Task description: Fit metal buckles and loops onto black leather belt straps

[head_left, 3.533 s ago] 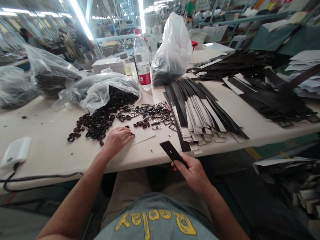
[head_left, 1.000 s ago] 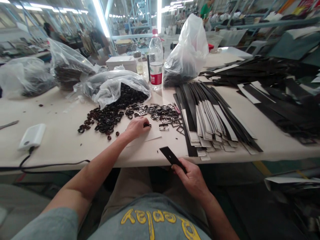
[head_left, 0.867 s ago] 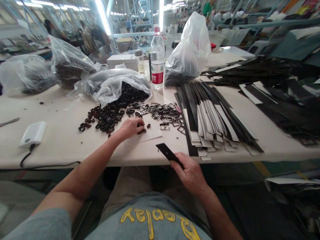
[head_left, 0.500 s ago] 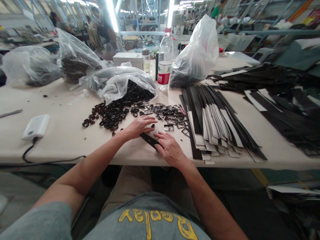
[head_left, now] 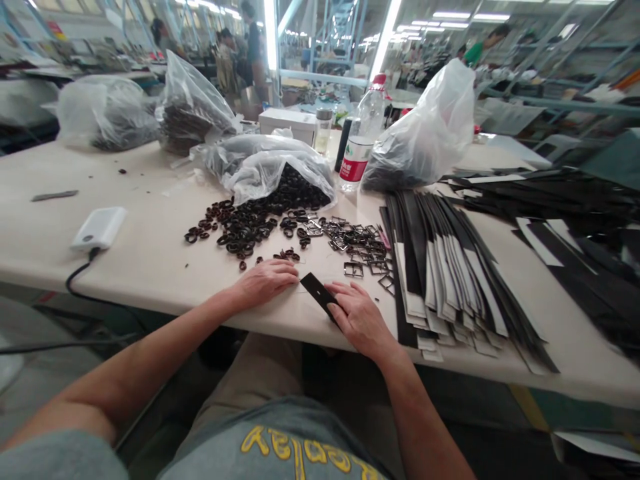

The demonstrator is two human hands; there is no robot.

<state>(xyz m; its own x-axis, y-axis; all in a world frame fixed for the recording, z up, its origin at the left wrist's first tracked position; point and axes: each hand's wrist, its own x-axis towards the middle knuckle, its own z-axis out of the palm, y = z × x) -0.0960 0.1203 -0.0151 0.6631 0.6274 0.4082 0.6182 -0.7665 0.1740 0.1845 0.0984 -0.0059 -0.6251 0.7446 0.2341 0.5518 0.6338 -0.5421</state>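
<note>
My right hand (head_left: 363, 317) grips a black belt strap (head_left: 320, 293) between thumb and fingers, its end with a small slot pointing up and left. Just left of that end, my left hand (head_left: 267, 281) lies low over the table, fingers drawn together and curled. Whatever those fingertips hold, if anything, is hidden. Behind my left hand lie several dark belt loops (head_left: 245, 233), spilling from a clear plastic bag (head_left: 280, 167). Loose metal buckles (head_left: 353, 269) are scattered beyond my right hand.
A stack of black straps with pale ends (head_left: 440, 273) lies at the right. Behind stand a bottle with a red label (head_left: 354, 167) and a filled plastic bag (head_left: 425, 127). A white corded box (head_left: 99, 228) sits at left. People work in the background.
My left hand has come off the strap's end, its spread fingers now closed together. The right hand keeps the strap, whose end is now uncovered. The whole view has shifted.
</note>
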